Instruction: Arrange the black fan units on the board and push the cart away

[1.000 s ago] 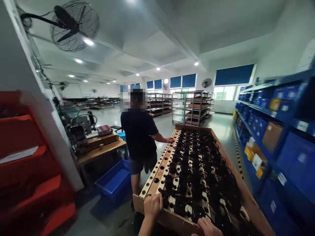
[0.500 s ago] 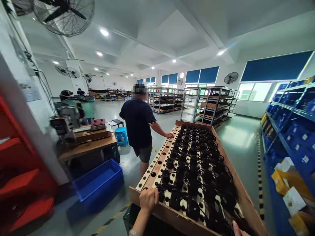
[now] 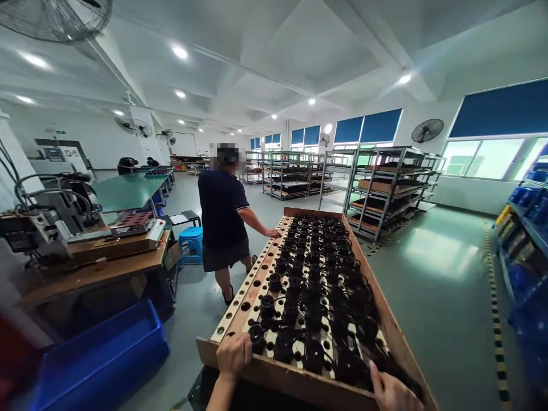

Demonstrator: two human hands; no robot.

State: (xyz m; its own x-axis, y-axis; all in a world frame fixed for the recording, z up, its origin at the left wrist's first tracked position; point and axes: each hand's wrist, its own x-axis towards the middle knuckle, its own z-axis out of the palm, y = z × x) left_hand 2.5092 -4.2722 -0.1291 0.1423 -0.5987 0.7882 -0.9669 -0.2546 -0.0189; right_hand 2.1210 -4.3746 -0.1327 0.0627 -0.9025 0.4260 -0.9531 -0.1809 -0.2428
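Note:
A long wooden tray [image 3: 317, 378] stretches away from me, filled with rows of black cabled parts [image 3: 314, 308] standing on pale strips with round holes. My left hand [image 3: 233, 355] is closed over the near edge of the tray, toward its left corner. Farther right on the same edge, my right hand [image 3: 391, 393] grips the board, its thumb on top and its other fingers partly hidden. Along the tray's left side, a person in a dark shirt [image 3: 220, 211] rests one hand on the rim.
At left are a wooden workbench [image 3: 124, 257] with a machine, a blue bin [image 3: 103, 354] and a blue stool [image 3: 190, 244]. Metal racks [image 3: 381, 191] stand ahead. Blue-bin shelving [image 3: 524, 228] lines the right. Two people bend over a far green table [image 3: 124, 191].
The view has swung and moved forward; the bench and blue bin appear nearer. My right hand has come further into view at the tray's edge. The person ahead has stepped along.

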